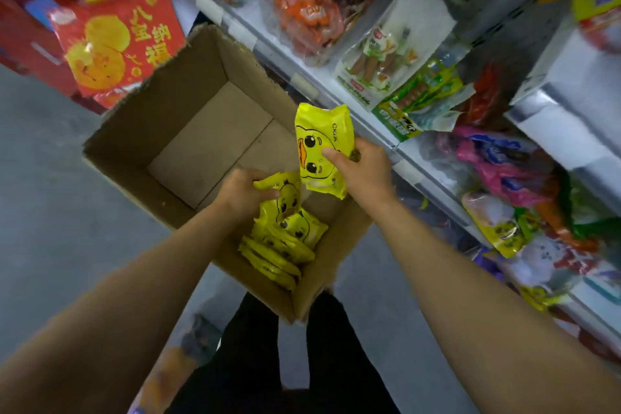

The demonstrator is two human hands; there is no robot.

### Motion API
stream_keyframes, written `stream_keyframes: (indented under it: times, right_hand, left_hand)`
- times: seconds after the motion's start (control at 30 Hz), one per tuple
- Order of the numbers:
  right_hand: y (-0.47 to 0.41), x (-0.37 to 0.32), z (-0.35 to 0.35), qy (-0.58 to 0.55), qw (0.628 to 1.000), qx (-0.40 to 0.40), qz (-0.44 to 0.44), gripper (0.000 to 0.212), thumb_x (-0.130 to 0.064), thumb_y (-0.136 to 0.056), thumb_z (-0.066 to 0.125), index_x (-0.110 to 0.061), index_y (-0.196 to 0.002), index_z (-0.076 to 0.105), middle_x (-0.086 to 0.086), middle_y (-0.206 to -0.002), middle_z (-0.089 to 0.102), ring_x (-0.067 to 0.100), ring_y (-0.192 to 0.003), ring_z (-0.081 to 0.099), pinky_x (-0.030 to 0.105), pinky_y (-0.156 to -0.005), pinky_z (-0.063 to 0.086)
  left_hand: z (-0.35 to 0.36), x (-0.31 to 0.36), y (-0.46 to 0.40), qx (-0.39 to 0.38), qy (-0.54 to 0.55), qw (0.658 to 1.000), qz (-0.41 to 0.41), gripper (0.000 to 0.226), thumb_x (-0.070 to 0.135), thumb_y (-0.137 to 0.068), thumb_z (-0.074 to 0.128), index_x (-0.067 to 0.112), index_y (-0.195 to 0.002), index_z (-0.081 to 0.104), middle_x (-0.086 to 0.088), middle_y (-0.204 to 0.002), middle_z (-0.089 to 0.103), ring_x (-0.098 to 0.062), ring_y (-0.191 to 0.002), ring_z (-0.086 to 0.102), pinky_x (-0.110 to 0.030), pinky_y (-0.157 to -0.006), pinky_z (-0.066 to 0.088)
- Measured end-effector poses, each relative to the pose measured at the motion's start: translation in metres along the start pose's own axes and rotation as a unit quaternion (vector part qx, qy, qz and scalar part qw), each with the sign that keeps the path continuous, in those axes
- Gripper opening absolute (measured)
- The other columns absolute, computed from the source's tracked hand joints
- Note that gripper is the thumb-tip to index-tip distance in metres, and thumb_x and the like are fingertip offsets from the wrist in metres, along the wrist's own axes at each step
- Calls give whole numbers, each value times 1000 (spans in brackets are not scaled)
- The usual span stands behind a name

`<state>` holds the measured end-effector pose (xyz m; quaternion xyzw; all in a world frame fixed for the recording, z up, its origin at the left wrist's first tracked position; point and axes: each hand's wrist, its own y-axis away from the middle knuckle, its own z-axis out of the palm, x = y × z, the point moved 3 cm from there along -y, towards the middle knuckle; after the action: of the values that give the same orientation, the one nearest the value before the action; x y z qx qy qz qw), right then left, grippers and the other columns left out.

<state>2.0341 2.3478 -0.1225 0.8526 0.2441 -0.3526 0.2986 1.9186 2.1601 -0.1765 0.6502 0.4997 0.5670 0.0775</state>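
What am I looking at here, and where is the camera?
There is no machine: a person works with bare hands, and the single picture comes from a wide-angle camera on their head, looking down. The right hand holds a yellow duck packet over an open cardboard box. The left hand grips a second duck packet inside the box, atop a stack of the same packets. Shop shelves full of bagged snacks run along the right; a red gift bag stands behind the box.

Soft, even light from overhead, faint shadow inside the cardboard box [208,131]. The yellow packet [319,141] I hold reads sharp; shelf packets [379,54] blur and glare, edges bowing outward.
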Motion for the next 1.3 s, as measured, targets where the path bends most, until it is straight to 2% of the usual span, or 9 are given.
stream_keyframes:
  times: [0.13,0.27,0.4,0.53,0.73,0.93,1.03,1.17,1.3]
  right_hand:
    - [32,-16,-37,-138,990,24,22,16,-26,-86,75,-17,-99,74,-8,-85,74,3,-78,71,28,-75,57]
    - [62,-26,-84,-242,968,47,38,8,-21,-87,74,-20,-95,73,-8,-85,75,6,-76,72,22,-67,56]
    - [99,-22,-136,-350,934,45,48,18,-28,-88,73,-15,-100,73,3,-96,77,20,-89,74,38,-77,59]
    - [147,-8,-197,-484,873,4,61,38,-33,-90,67,-10,-120,65,11,-110,74,27,-101,71,47,-83,58]
    - [237,24,-314,-596,803,2,10,53,-39,-86,65,-10,-130,60,12,-118,70,27,-110,67,46,-88,58]
    - [329,64,-451,-619,776,87,-85,63,-45,-78,64,-12,-132,60,11,-122,69,26,-110,67,33,-73,59]
    - [360,89,-508,-617,768,139,-102,62,-46,-82,63,-12,-134,59,10,-126,67,27,-117,64,32,-73,59]
    - [400,125,-576,-629,742,206,-106,50,-38,-89,63,-11,-131,61,10,-121,69,22,-100,70,30,-64,58]
    - [432,157,-639,-607,732,281,-129,50,-21,-81,72,-6,-127,62,12,-119,70,26,-109,68,38,-78,60]
  left_hand:
    - [11,30,44,-19,134,991,-14,18,-4,-81,69,6,-78,54,-1,-56,55,1,-35,49,-15,-37,39]
    - [27,44,85,-37,225,974,-11,22,8,-84,71,15,-82,50,-7,-79,58,-12,-58,57,-21,-48,45]
    - [59,61,136,-74,330,941,2,19,7,-86,67,17,-81,51,-7,-85,66,-19,-69,65,-37,-70,54]
    - [115,90,200,-128,400,905,66,18,-4,-87,59,9,-99,54,-15,-98,68,-24,-72,71,-37,-61,59]
    - [217,154,291,-257,319,889,203,65,-8,-89,49,33,-139,44,5,-129,62,-25,-105,65,-36,-74,58]
    - [317,231,361,-278,257,891,252,38,18,-81,68,22,-119,64,-9,-120,66,-24,-98,62,-35,-79,50]
    - [356,272,384,-243,225,893,306,16,8,-83,67,16,-97,62,-13,-99,67,-18,-70,64,-24,-53,53]
    - [416,332,413,-248,137,878,385,29,4,-80,72,23,-90,52,-14,-99,65,-25,-72,63,-26,-45,49]
    - [475,386,437,-285,81,855,425,46,9,-68,83,24,-95,49,-12,-106,64,-28,-85,64,-33,-64,53]
